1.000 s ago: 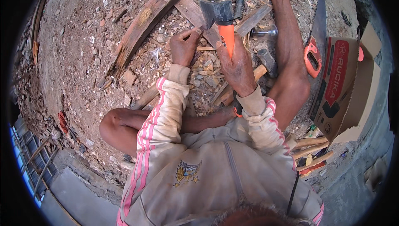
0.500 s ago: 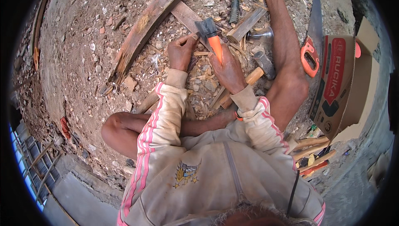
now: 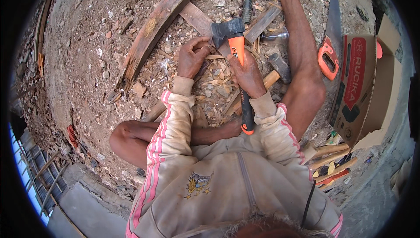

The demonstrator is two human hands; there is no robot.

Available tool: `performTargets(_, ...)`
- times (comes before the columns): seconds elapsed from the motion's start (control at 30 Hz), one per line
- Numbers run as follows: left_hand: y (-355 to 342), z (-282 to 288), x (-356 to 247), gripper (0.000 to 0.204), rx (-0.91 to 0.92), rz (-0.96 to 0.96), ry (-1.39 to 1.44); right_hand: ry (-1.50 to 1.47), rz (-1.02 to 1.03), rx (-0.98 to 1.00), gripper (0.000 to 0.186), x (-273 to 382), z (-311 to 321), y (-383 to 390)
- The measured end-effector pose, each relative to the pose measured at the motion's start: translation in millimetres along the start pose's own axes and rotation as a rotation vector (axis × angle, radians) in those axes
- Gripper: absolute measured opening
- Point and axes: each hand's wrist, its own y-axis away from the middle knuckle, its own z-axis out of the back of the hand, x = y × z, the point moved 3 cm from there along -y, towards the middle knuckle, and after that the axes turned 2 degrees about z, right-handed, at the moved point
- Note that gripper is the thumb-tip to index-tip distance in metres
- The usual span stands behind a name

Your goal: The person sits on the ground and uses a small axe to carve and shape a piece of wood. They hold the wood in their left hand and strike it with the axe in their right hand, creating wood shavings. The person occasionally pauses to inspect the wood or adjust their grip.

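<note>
My right hand [image 3: 250,75] is closed around the upper handle of a hatchet [image 3: 237,47] with a dark metal head and an orange and black handle. The handle's butt points back toward my lap, and the blade faces left. Close to the blade edge is my left hand [image 3: 191,59], its fingers curled and thumb pressed in. What it holds, if anything, is hidden; a dark strip of wood shows just below it. Under the hatchet head lies the end of a flat plank [image 3: 197,17], with wood chips [image 3: 214,78] scattered around.
A thick weathered beam [image 3: 153,28] crosses the plank at the left. A hammer [image 3: 278,69], a short wood block [image 3: 263,22] and a metal pipe [image 3: 248,1] lie by my outstretched leg. Farther right are a handsaw [image 3: 330,49] and an open cardboard box [image 3: 356,84].
The hatchet has tipped over so that its whole handle now shows and the blade points left. My left hand stays by the blade, its fingers curled further in.
</note>
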Motion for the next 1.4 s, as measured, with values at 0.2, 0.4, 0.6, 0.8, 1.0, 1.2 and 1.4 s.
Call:
performTargets(0.2, -3.0, -1.4, -1.8, 0.028, 0.035, 0.078, 0.037, 0.115, 0.135, -0.088, 0.030, 7.0, 0.1, 11.0)
performTargets(0.4, -5.0, -3.6, -1.6, 0.031, -0.025, -0.057, 0.026, 0.156, 0.047, -0.030, 0.032, 29.4, 4.3, 21.4)
performTargets(0.6, -12.6, -5.9, -9.5, 0.031, -0.107, -0.147, 0.028, 0.083, 0.177, -0.094, 0.032, 48.2, 12.8, 19.3)
performTargets(0.8, -11.4, -10.3, -5.1, 0.028, -0.120, -0.273, -0.211, 0.122, 0.229, -0.117, 0.033, 45.8, 6.2, 11.1)
performTargets(1.0, -12.8, -8.1, -0.6, 0.026, -0.105, -0.219, -0.204, 0.132, 0.204, -0.103, 0.035, 45.9, -0.5, 10.5)
performTargets(1.2, -11.2, -10.3, -3.2, 0.024, -0.123, -0.254, -0.214, 0.138, 0.129, -0.077, 0.030, 46.4, -3.6, 9.5)
performTargets(1.4, -8.9, -11.1, -6.7, 0.020, -0.162, -0.305, -0.269, 0.192, 0.201, -0.080, 0.037, 45.4, -5.6, 8.3)
